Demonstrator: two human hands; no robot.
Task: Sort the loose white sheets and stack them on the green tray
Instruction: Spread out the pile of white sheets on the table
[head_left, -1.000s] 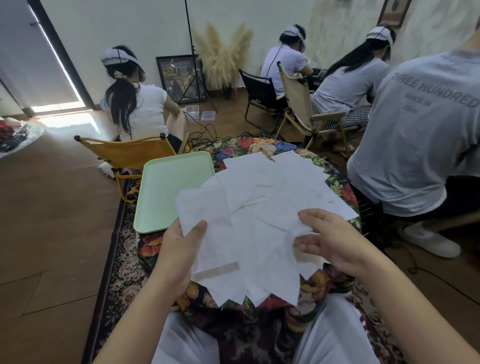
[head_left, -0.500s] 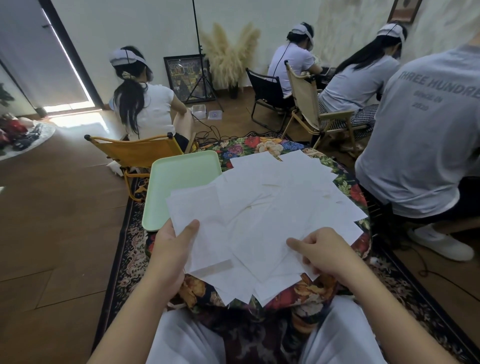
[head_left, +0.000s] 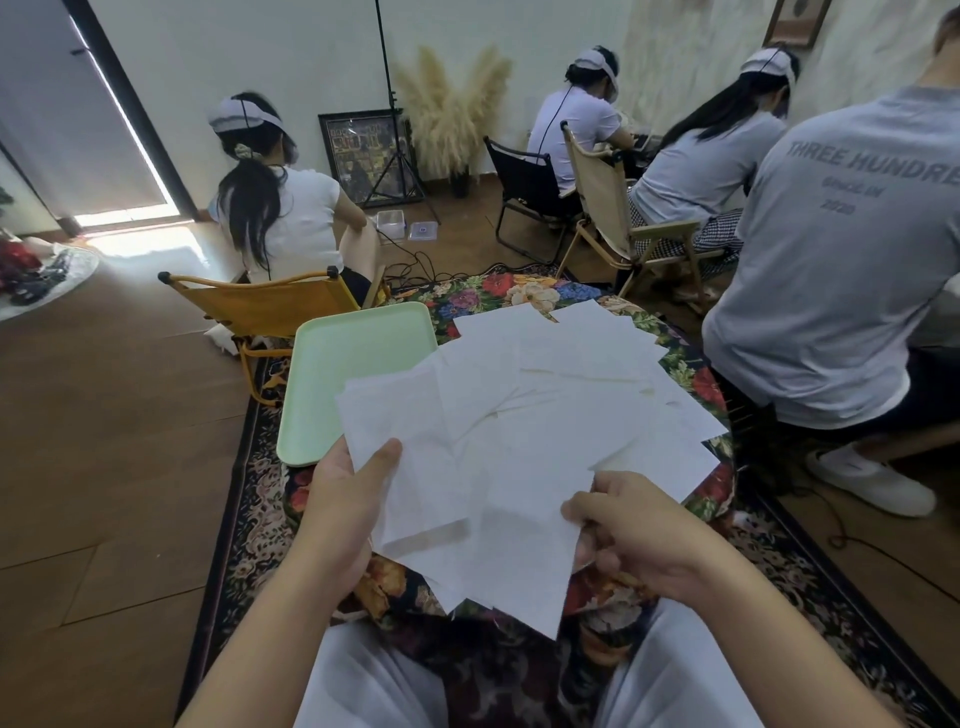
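Note:
Several loose white sheets (head_left: 550, 410) lie fanned and overlapping across the small table with the floral cloth (head_left: 524, 293). The pale green tray (head_left: 343, 364) rests on the table's left side and nothing lies inside it; one sheet corner overlaps its near right edge. My left hand (head_left: 345, 499) grips the left-most sheets, thumb on top, just in front of the tray. My right hand (head_left: 631, 525) pinches the near right edge of the sheets with curled fingers.
A yellow folding chair (head_left: 260, 306) with a seated person stands just beyond the tray. A person in a grey T-shirt (head_left: 841, 260) sits close on the right. Two more people sit at the back. Cables run on the floor by a patterned rug (head_left: 244, 499).
My right hand has slid nearer to me and curled shut on the sheets' edge. My left hand keeps its hold on the left sheets, and the fan of sheets has shifted slightly.

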